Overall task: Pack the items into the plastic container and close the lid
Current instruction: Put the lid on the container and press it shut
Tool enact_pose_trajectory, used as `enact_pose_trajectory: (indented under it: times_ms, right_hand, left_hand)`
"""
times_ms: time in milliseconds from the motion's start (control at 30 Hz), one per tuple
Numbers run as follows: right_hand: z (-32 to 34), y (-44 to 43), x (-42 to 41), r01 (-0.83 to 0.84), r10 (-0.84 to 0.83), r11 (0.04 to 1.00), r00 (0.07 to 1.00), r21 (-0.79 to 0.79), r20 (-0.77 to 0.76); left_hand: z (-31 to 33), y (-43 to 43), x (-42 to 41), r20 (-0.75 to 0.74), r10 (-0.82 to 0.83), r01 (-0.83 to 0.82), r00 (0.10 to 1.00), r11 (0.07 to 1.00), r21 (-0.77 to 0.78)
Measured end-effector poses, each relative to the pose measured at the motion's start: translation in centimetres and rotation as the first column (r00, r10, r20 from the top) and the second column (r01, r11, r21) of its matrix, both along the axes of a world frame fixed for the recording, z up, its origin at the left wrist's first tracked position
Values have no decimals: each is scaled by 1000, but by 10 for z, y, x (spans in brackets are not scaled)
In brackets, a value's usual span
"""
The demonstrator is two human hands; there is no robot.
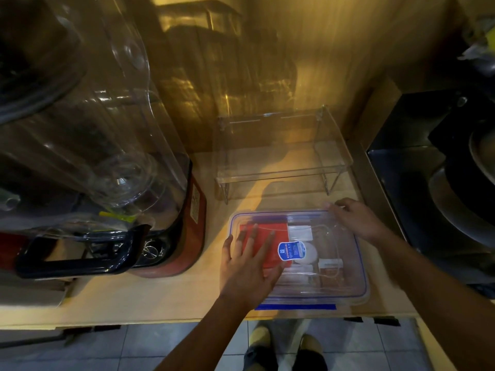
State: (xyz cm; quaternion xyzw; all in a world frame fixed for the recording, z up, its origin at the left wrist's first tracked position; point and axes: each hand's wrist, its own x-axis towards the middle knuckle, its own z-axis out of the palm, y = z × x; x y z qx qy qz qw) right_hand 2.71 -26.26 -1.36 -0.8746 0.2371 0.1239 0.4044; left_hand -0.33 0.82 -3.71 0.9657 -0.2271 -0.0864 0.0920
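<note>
A clear plastic container (pixel 356 287) with a blue-trimmed lid (pixel 337 245) sits near the front edge of the wooden counter. The lid lies on top of it. Through the lid I see a red flat packet (pixel 278 228), white packets (pixel 301 232) and a round white item (pixel 309 254). A blue sticker (pixel 290 250) is on the lid. My left hand (pixel 247 266) lies flat on the lid's left side, fingers spread. My right hand (pixel 356 219) rests on the lid's far right corner, fingers curled over the edge.
A blender with a red base (pixel 187 231) and clear jar (pixel 88 129) stands to the left. A clear acrylic stand (pixel 284 162) is behind the container. A black appliance (pixel 434 170) is on the right. The counter's front edge (pixel 187 321) is close, with tiled floor below.
</note>
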Motion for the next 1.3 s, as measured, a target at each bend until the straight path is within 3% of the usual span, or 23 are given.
enact_pose_trajectory:
  times_ms: [200, 300, 433, 633, 767, 867, 967, 1100, 1300]
  right_hand:
    - [7, 8, 41, -222, 243, 968, 947, 119, -211]
    - [7, 14, 52, -248, 268, 957, 953, 147, -137]
    - [8, 16, 60, -146, 144, 962, 989, 231, 25]
    - [1, 31, 61, -464, 469, 883, 881, -75, 68]
    - [-6, 33, 61, -460, 468, 874, 884, -157, 14]
    - [-9, 35, 58, -452, 478, 842, 878, -295, 16]
    - [-9, 34, 57, -449, 477, 848, 878, -280, 38]
    - [-6, 34, 57, -467, 494, 840, 869, -275, 34]
    - [-1, 35, 56, -458, 482, 855, 874, -243, 51]
  left_hand:
    - [4, -2, 0, -20, 2, -2, 1000, 1000, -7]
    - [6, -2, 2, -21, 19, -19, 1000, 1000, -12]
    - [5, -4, 6, -49, 29, -29, 998, 1000, 3]
    - [8, -6, 19, -42, 25, -24, 999, 1000, 16]
    - [17, -8, 23, -63, 13, -11, 998, 999, 33]
    - [18, -15, 4, 73, -220, 223, 973, 974, -30]
    - [8, -24, -24, 123, -460, 450, 879, 887, 99]
    - [2, -28, -30, 129, -499, 436, 857, 835, 336]
    - [9, -16, -31, 104, -519, 483, 848, 839, 250]
